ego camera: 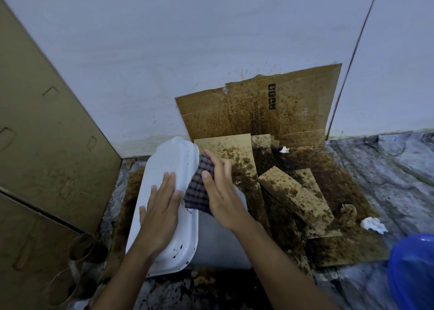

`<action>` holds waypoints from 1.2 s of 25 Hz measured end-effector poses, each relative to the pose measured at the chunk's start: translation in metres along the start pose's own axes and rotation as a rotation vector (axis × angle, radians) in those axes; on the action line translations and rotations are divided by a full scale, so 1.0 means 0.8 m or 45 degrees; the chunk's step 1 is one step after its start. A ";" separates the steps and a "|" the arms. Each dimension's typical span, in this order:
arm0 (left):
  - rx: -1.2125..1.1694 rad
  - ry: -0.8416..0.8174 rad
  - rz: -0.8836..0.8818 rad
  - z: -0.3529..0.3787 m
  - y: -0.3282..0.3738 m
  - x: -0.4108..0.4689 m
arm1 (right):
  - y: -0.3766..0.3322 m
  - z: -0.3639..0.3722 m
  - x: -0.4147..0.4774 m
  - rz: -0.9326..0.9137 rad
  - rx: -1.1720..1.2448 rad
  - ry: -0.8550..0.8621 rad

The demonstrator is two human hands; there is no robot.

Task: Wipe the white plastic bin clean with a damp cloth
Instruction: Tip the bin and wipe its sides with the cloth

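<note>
White plastic bin [169, 168] sits on stained cardboard [305, 192]; your left hand [159, 215] lies flat, fingers apart; your right hand [223, 192] clamps the checked cloth [199, 189].

The white plastic bin [169, 175] lies tipped over, dark specks near its rim; a checked cloth [198, 187], possibly damp, presses against it.

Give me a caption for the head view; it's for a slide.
Left hand steadies the white bin while right hand wipes it with a checked cloth.
</note>
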State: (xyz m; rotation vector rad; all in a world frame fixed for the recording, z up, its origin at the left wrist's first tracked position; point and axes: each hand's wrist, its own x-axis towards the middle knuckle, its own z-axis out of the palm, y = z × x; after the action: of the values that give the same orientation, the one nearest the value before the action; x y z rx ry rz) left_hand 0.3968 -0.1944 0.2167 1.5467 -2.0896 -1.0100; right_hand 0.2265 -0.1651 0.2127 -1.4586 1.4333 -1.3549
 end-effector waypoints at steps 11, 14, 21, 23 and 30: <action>-0.188 0.255 0.245 -0.022 -0.020 0.005 | -0.001 -0.021 0.016 -0.002 -0.803 -0.134; -0.083 0.313 0.027 -0.025 -0.039 0.008 | -0.004 -0.024 0.012 0.070 -0.789 -0.199; -0.204 0.211 -0.023 -0.004 -0.030 0.003 | 0.000 -0.030 0.001 0.185 -0.591 -0.164; -0.182 0.168 -0.017 0.003 -0.019 0.003 | 0.006 -0.039 -0.005 0.247 -0.545 -0.118; -0.176 0.014 -0.040 0.029 0.005 0.012 | 0.006 -0.073 -0.034 0.396 -0.505 -0.046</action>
State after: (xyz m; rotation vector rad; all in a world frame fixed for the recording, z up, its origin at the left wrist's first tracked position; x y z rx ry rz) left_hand 0.3759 -0.1951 0.2027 1.5171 -1.9499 -1.1289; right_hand 0.1733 -0.1283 0.2158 -1.4100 1.8909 -0.8825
